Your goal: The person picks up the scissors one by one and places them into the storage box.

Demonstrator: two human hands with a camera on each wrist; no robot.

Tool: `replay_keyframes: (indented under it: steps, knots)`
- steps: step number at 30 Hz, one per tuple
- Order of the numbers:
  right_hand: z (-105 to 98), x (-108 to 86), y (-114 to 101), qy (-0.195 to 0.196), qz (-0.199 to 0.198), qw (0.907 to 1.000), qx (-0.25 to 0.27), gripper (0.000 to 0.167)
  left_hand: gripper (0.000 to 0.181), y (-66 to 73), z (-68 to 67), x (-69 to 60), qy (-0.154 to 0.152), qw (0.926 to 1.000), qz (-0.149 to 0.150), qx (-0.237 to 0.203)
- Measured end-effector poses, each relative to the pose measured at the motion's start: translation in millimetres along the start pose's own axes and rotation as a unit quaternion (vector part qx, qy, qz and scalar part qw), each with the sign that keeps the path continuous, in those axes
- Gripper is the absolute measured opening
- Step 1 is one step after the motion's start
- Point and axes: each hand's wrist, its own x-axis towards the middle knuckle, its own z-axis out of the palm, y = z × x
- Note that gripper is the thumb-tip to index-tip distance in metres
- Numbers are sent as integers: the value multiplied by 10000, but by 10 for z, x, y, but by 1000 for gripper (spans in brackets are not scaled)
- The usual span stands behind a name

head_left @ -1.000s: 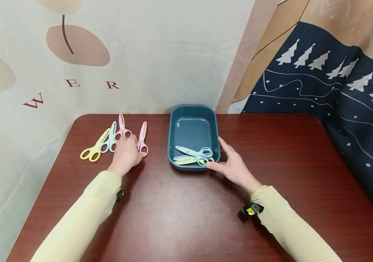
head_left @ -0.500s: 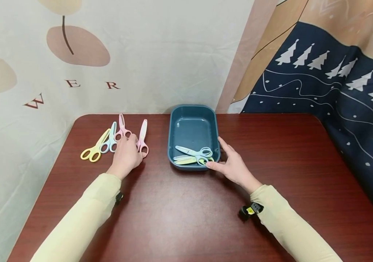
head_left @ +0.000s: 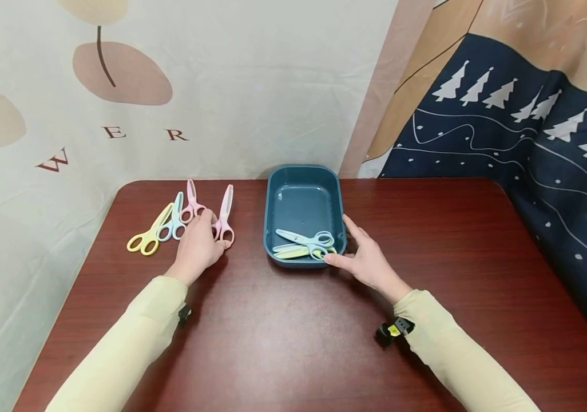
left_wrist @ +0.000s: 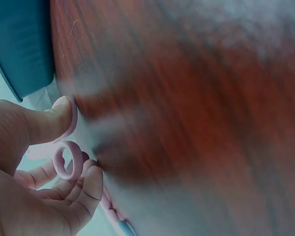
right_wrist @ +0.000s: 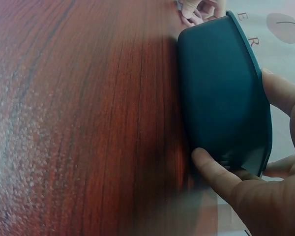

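With thumb and fingers my left hand (head_left: pixel 197 249) pinches the ring handles of a pair of pink scissors (head_left: pixel 226 209), blades pointing away from me. In the left wrist view the thumb presses one pink handle ring (left_wrist: pixel 73 118), with the other ring (left_wrist: pixel 68 161) by the fingers. My right hand (head_left: pixel 371 264) holds the near right corner of a blue plastic bin (head_left: pixel 266 220), thumb at the rim and fingers along the outer wall. Light blue scissors (head_left: pixel 292 236) lie inside on top of green scissors (head_left: pixel 293 253) and another pale blue blade, partly hidden.
Left of my left hand lie yellow scissors (head_left: pixel 141 242), light blue scissors (head_left: pixel 176 212) and another pink pair (head_left: pixel 191 194) whose handles sit close to my fingers. A patterned cloth (head_left: pixel 221 86) hangs behind the table's (head_left: pixel 273 326) far edge.
The pink scissors in my left hand have shifted slightly away from me, blade tips higher in view. My left fingers have edged right, off the other pink pair. The right hand and bin stay put.
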Motion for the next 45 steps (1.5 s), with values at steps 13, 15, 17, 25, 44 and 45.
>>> replay_keyframes:
  steps: [13, 15, 17, 25, 44, 45]
  knots:
    - [3, 1, 4, -6, 31, 10000, 34, 101, 46, 8, 26, -40, 81, 9988, 160, -447]
    - [4, 3, 3, 4, 8, 10000, 43, 101, 46, 2, 41, -43, 111, 9986, 194, -482]
    - [2, 6, 2, 11, -11, 10000, 32, 100, 46, 1, 49, -39, 128, 9984, 222, -510]
    - [3, 12, 3, -5, 3, 10000, -30, 101, 45, 24, 53, -27, 88, 9975, 210, -670]
    - [4, 15, -21, -30, 59, 10000, 21, 101, 37, 58, -33, -4, 241, 9907, 272, -1310]
    - [3, 15, -23, -30, 66, 10000, 35, 101, 36, 64, -43, -1, 266, 9901, 304, -1346]
